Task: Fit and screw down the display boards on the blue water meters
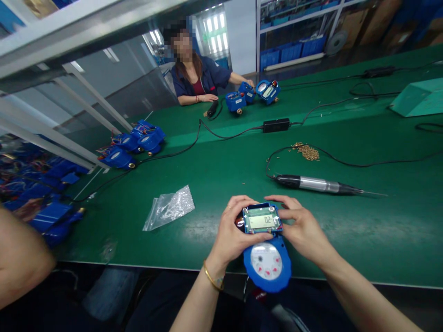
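A blue water meter [284, 272] with a round white dial and an open box with a small screen reading about 0.2 is held at the table's near edge. My left hand [230, 233] is closed round the left side of the box, its thumb along the lower rim. My right hand [304, 230] rests against the right side, fingers at the box's edge and partly bent. Beyond my right hand lies an electric screwdriver [318, 184] with a thin bit pointing right. A clear plastic bag [171, 207] of small parts sits to the left.
Brass-coloured screws [306, 151] form a pile behind the screwdriver. A cable with a black adapter [276, 125] crosses the green table [224, 161]. More blue meters [119, 157] stand left. Across the table a person [199, 78] touches other meters [268, 92]. Another person's arm [20, 258] is at left.
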The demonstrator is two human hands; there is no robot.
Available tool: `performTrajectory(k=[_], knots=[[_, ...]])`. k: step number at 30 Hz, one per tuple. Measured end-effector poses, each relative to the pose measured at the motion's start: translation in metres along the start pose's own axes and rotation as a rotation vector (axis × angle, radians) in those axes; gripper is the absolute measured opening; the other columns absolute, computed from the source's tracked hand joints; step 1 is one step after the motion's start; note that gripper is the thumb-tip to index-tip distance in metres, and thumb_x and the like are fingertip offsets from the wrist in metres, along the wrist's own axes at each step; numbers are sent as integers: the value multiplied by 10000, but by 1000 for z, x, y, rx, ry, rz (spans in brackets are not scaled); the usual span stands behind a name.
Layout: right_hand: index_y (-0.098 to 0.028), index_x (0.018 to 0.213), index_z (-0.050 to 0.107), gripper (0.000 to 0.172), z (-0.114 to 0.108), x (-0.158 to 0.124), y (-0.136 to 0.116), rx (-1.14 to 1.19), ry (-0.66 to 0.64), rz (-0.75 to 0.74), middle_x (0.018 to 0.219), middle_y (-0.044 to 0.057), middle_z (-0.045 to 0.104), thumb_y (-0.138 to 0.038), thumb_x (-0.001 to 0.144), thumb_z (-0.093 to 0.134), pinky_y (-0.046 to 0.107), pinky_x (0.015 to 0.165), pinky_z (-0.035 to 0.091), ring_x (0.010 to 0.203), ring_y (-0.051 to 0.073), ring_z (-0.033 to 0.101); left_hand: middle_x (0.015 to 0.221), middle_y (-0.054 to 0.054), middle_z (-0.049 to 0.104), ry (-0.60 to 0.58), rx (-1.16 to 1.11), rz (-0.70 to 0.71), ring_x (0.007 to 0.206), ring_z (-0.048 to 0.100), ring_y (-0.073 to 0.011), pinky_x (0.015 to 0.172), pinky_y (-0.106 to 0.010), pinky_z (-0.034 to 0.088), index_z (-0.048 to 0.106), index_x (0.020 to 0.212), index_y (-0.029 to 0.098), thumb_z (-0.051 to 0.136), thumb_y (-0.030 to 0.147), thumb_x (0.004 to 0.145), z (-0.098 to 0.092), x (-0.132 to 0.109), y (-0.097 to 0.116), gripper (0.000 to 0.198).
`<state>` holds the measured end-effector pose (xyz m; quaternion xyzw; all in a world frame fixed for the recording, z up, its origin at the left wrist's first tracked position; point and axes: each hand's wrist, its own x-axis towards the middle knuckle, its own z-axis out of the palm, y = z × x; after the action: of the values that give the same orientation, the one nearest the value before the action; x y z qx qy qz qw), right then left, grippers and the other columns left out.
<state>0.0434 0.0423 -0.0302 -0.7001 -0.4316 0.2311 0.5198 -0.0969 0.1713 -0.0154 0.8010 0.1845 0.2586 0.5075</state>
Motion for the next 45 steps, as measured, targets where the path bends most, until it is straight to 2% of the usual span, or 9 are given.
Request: performTrajectory(k=[5, 8, 11, 14, 20, 26, 33, 37, 45], knots=[[-260, 768, 777, 153, 2, -8, 0, -139, 199, -73, 1268, 84, 602, -204, 772, 636, 509, 972, 401, 1135, 309, 500, 1071, -57, 659, -37, 68, -10, 1021, 626, -239, 922, -372, 487, 683, 1094, 226, 943, 366, 586, 0, 1, 5, 588], [-222, 831, 727, 127, 3, -10, -6, -205, 319, -79, 1025, 81, 595, -184, 736, 650, 397, 824, 448, 936, 248, 543, 1093, -65, 645, -27, 70, -16, 1072, 608, -254, 950, -384, 480, 690, 1089, 228, 946, 365, 578, -1, 1, 6, 588], [-208, 730, 609, 73, 1, -10, -10, -202, 242, -27, 721, 1, 521, -138, 722, 594, 286, 608, 384, 671, 168, 493, 1100, -67, 636, -6, 74, -6, 1108, 591, -262, 971, -389, 473, 696, 1082, 228, 950, 354, 568, -1, 0, 5, 586], [-208, 647, 575, 126, -4, -8, -12, -138, 106, -12, 629, -14, 510, -135, 747, 556, 262, 536, 358, 579, 143, 469, 1083, -62, 644, 13, 69, -5, 1091, 596, -260, 958, -386, 482, 700, 1073, 230, 954, 342, 557, 0, -1, 3, 586], [-216, 728, 712, 239, -18, -8, -16, -145, -55, -48, 763, 29, 652, -217, 883, 530, 274, 622, 460, 710, 172, 624, 1077, -61, 646, 20, 71, -9, 1069, 601, -257, 944, -387, 490, 701, 1079, 231, 958, 350, 547, 0, 1, 3, 603], [-210, 832, 751, 147, -13, -21, -16, -153, 164, -62, 754, 23, 698, -213, 870, 609, 252, 554, 510, 605, 154, 649, 1066, -58, 647, 6, 86, -16, 1063, 598, -250, 940, -382, 489, 699, 1080, 228, 952, 351, 563, -1, 0, 4, 589], [-203, 1124, 723, 259, -3, -39, -22, -283, 233, -248, 975, 77, 687, -179, 979, 511, 276, 742, 570, 871, 181, 691, 1089, -66, 644, 4, 106, -20, 1100, 600, -265, 962, -404, 497, 698, 1079, 229, 949, 353, 563, -1, 0, 5, 587], [-113, 1138, 708, 261, 8, -43, -17, -418, 318, -306, 1072, 147, 670, -180, 991, 503, 341, 810, 586, 949, 223, 688, 1124, -71, 657, -4, 85, 1, 1107, 613, -255, 986, -393, 487, 688, 1080, 214, 944, 337, 582, 2, 0, 5, 573], [-78, 1349, 600, 390, 15, -47, -5, -492, 324, -245, 1492, 188, 483, -220, 1016, 453, 445, 1000, 556, 1278, 283, 578, 1297, -88, 661, -150, 63, -50, 1225, 603, -280, 1080, -453, 452, 624, 1258, 251, 900, 399, 661, -5, -3, 5, 675]])
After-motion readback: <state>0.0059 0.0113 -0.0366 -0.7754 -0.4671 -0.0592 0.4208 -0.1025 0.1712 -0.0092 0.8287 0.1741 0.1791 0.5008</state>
